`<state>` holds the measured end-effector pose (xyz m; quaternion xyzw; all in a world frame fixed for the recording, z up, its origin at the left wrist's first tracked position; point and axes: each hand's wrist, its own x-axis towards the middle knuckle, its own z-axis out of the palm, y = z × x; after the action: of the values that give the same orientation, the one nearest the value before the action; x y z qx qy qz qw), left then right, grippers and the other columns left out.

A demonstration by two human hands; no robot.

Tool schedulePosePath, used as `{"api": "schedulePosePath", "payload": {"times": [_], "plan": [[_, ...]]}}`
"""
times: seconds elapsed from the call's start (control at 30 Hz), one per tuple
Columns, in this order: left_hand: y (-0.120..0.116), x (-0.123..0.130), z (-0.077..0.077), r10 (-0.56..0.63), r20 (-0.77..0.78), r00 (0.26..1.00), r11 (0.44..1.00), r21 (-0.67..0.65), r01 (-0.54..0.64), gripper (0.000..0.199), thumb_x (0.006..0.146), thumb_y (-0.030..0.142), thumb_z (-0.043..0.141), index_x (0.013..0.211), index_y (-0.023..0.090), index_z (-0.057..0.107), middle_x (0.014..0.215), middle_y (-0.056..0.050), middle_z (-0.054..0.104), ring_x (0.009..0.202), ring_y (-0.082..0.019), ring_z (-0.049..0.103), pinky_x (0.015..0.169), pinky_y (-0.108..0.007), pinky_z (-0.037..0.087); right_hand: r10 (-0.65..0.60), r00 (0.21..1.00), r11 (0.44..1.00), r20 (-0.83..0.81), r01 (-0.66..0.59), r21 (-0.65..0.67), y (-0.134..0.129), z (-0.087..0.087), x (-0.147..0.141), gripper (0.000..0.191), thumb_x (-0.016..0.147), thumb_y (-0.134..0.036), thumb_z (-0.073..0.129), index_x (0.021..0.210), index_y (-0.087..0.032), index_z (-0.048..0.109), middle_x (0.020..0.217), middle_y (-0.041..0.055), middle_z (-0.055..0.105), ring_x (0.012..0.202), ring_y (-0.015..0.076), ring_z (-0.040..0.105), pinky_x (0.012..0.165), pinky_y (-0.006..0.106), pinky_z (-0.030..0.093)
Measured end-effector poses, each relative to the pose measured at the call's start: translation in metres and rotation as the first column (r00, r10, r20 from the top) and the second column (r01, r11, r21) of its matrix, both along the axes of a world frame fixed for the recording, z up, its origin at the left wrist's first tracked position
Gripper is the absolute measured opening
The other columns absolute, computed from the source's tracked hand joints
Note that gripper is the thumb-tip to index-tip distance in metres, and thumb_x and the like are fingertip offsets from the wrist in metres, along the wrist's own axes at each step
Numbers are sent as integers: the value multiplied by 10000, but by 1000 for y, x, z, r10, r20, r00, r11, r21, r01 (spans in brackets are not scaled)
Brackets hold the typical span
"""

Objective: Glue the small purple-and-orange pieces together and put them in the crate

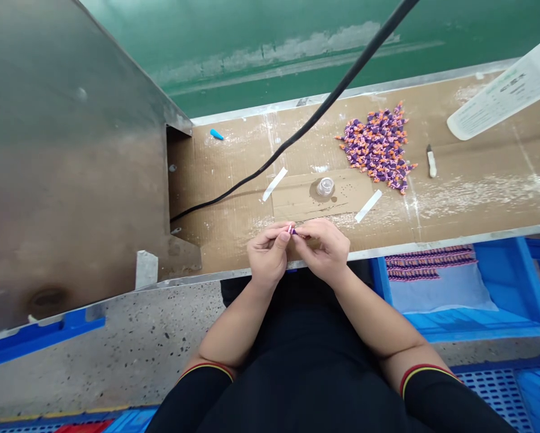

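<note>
Close together at the front edge of the cardboard-covered bench [234,240], both hands pinch one small purple and pink piece [294,231]. My left hand [270,249] has thumb and forefinger closed on its whitish-pink end. The fingers of my right hand [324,246] are closed on its other side and hide part of it. Beyond the hands, a small clear cup [325,187] stands on a cardboard sheet [292,201] held by white tape strips. A pile of purple, orange and pink pieces [376,144] lies farther back to the right.
A black cable [292,138] crosses above the bench. At right are a small knife [431,162] and a white bottle [504,96]; a blue cap [216,135] lies at left beside a metal housing [80,168]. A blue crate [509,282] below holds rows of similar pieces.
</note>
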<state>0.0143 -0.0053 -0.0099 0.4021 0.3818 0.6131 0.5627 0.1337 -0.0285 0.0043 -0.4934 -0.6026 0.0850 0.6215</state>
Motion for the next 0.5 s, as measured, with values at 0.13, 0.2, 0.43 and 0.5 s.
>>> {"api": "schedulePosePath", "payload": {"times": [0.13,0.2,0.43,0.5], "plan": [[1,0,1,-4,49,999,998,-68,8,325,837,547,926,902,233,872,1049,-108,830,980,-198,807,868,-288,658,46,998,994,-46,-51,-100,-3,5,10,153,1011,-164,720,1118,-272,737,953,22,832,779,168,763,719,339,661],[2,0,2,19,93,995,996,-94,-10,358,868,574,892,949,226,873,1097,-119,821,1006,-205,799,824,-275,648,79,996,980,43,-70,-186,-3,7,26,147,1029,-177,694,1136,-264,745,969,32,827,796,171,752,735,342,655],[5,4,6,13,144,989,999,-31,-9,350,965,542,801,930,201,865,1012,-120,799,885,-175,758,722,-257,600,238,666,967,707,-97,-235,7,9,93,247,1064,-122,578,925,-230,751,944,71,785,887,208,684,790,358,605],[1,0,7,13,118,993,999,37,-17,348,1005,536,750,941,214,863,943,-105,790,761,-151,710,657,-263,574,297,572,953,764,-130,-273,8,8,99,272,1078,-125,544,963,-236,765,973,73,781,908,210,678,783,351,602]]}}
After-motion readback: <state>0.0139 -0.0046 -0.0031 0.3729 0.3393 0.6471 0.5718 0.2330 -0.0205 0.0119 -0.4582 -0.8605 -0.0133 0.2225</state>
